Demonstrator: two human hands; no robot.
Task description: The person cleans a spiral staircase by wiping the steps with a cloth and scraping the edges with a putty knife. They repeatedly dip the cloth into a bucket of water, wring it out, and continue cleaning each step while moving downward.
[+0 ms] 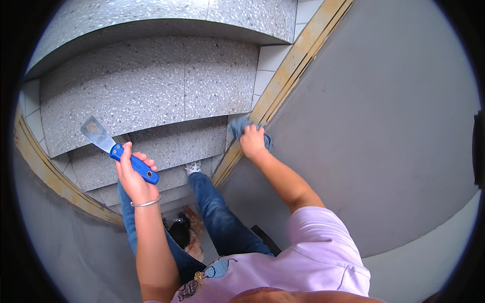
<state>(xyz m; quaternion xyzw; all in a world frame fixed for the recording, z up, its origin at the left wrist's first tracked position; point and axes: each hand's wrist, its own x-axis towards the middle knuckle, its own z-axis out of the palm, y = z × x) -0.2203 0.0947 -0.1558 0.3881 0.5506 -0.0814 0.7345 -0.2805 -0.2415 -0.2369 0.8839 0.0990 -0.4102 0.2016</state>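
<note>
My left hand (134, 178) grips the blue handle of a putty knife (99, 133). Its metal blade points up and to the left, and a pale smear or worn patch shows near its tip. Over the trim on the right wall, my right hand (252, 142) presses a bunched blue-grey cloth (238, 127). Beneath the cloth runs a yellowish trim strip (291, 75), with dark lines along its outer edge. Part of the strip is hidden by the cloth and hand.
Speckled terrazzo stairs (151, 83) fill the space ahead, with white tiles (271, 58) beside them. A grey wall (371, 125) stands at right. Another trim strip (57, 178) follows the left wall. Another person (195, 235) is lower down, seen between my legs.
</note>
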